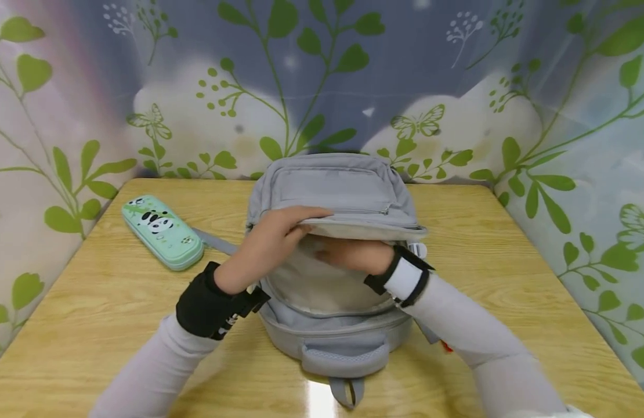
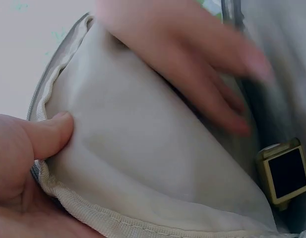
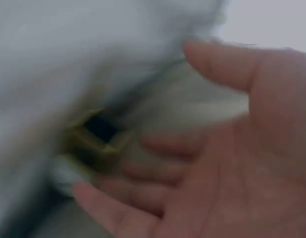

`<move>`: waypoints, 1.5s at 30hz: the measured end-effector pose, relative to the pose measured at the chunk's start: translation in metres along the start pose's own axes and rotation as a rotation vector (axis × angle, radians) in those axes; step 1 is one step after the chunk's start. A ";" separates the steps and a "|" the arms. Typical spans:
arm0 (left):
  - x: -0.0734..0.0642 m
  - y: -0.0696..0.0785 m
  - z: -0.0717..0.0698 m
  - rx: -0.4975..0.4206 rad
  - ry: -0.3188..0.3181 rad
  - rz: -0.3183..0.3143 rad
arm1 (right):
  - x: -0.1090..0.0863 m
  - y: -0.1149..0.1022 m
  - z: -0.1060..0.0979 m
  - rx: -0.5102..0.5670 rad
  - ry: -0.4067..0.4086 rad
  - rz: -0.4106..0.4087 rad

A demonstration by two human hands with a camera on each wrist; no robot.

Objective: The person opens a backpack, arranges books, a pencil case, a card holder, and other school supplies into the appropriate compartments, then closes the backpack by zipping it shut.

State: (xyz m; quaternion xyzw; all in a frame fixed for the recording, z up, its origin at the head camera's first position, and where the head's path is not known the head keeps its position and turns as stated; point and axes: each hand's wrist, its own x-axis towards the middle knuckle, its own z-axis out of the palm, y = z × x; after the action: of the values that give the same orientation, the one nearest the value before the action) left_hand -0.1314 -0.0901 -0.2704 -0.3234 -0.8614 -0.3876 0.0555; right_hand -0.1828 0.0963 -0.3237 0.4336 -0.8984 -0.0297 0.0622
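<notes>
A grey backpack (image 1: 348, 339) lies on the table with its main compartment unzipped. My left hand (image 1: 272, 241) holds up the edge of its flap (image 1: 348, 188), thumb on the beige lining (image 2: 128, 129) and fingers beneath the rim. Inside the opening, my right hand (image 1: 353, 255) reaches under the flap; its fingers (image 3: 118, 210) are spread, loosely bent and hold nothing. Deep in the bag sits a small gold-framed object (image 2: 284, 173) with a dark square face, near the right fingertips. Blur hides its exact kind. Something whitish (image 3: 68, 173) lies beside it.
A mint-green pencil case (image 1: 162, 232) with a panda print lies left of the backpack on the wooden table (image 1: 82, 313). A grey strap (image 1: 214, 241) extends from the bag toward it. Leaf-patterned curtains (image 1: 322, 75) enclose the table's back and sides.
</notes>
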 end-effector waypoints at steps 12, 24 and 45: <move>-0.010 -0.009 0.005 0.028 -0.043 0.022 | -0.071 -0.035 -0.064 -0.142 0.525 0.022; -0.041 -0.038 -0.027 0.094 -0.109 -0.033 | -0.076 -0.019 -0.033 -0.137 0.330 0.136; -0.063 -0.176 -0.081 0.355 -0.376 -0.869 | -0.078 -0.013 -0.031 -0.055 0.361 0.152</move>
State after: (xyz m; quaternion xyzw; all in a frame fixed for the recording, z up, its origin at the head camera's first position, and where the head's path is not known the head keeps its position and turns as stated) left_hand -0.2001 -0.2650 -0.3471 0.0154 -0.9642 -0.1574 -0.2127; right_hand -0.1198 0.1493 -0.3009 0.3608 -0.9017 0.0287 0.2364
